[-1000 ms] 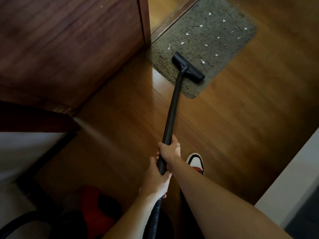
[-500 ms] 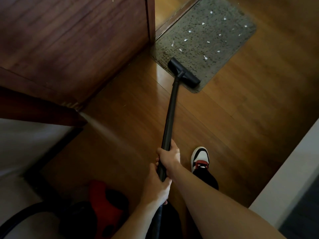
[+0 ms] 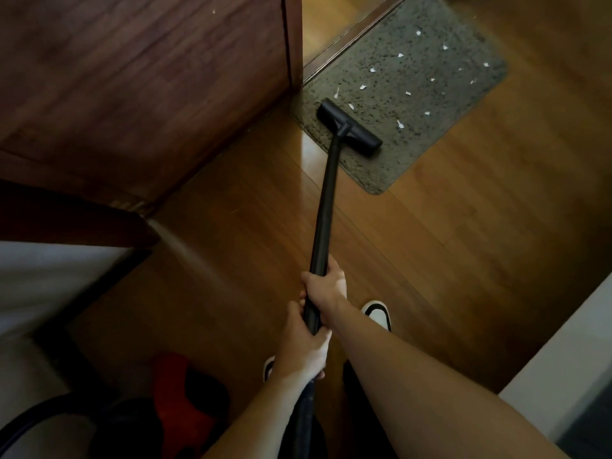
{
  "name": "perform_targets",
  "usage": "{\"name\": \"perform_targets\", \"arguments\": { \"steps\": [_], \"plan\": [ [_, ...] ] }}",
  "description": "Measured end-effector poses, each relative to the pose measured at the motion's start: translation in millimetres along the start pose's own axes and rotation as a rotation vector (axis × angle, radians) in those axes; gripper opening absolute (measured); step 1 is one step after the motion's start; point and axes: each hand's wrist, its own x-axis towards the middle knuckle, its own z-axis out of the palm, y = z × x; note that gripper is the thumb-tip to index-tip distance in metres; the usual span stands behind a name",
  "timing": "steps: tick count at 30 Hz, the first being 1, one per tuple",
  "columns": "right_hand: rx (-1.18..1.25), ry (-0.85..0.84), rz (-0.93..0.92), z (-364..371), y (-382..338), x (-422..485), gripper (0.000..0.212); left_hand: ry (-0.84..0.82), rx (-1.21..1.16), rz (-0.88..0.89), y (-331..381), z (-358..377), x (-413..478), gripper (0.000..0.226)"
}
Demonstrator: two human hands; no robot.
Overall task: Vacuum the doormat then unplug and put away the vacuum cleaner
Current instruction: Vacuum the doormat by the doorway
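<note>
A grey speckled doormat [image 3: 427,104] lies on the wooden floor at the upper right, dotted with several small white paper scraps [image 3: 363,87]. The black vacuum wand [image 3: 326,207] runs from my hands up to its flat floor head [image 3: 349,126], which rests on the mat's near left part. My right hand [image 3: 326,283] grips the wand higher up, my left hand [image 3: 306,341] grips it just below. The red and black vacuum body [image 3: 178,389] sits on the floor at the lower left, dim and blurred.
A dark wooden door or cabinet panel [image 3: 142,84] stands at the upper left, close beside the mat. A white ledge [image 3: 563,372] edges the lower right. My shoes [image 3: 377,314] are on the wooden floor [image 3: 480,233]. A black hose [image 3: 26,422] curves at the bottom left.
The floor head slid back toward the mat's near edge, then forward again onto the mat. My view shifted a little; both hands kept their grip on the wand.
</note>
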Motion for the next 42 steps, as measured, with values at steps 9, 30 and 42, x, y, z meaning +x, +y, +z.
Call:
{"name": "perform_targets", "arguments": {
  "steps": [9, 30, 42],
  "plan": [
    [-0.072, -0.021, -0.010, -32, -71, 40, 0.047, 0.029, -0.101, -0.035, 67, 31, 41, 0.027],
    [-0.126, 0.037, -0.013, -27, -105, 60, 0.045, 0.044, -0.124, 0.022, 95, 28, 62, 0.031],
    [-0.045, 0.054, 0.002, 25, -36, 11, 0.047, -0.003, -0.040, 0.045, 18, -24, 29, 0.028]
  ]
}}
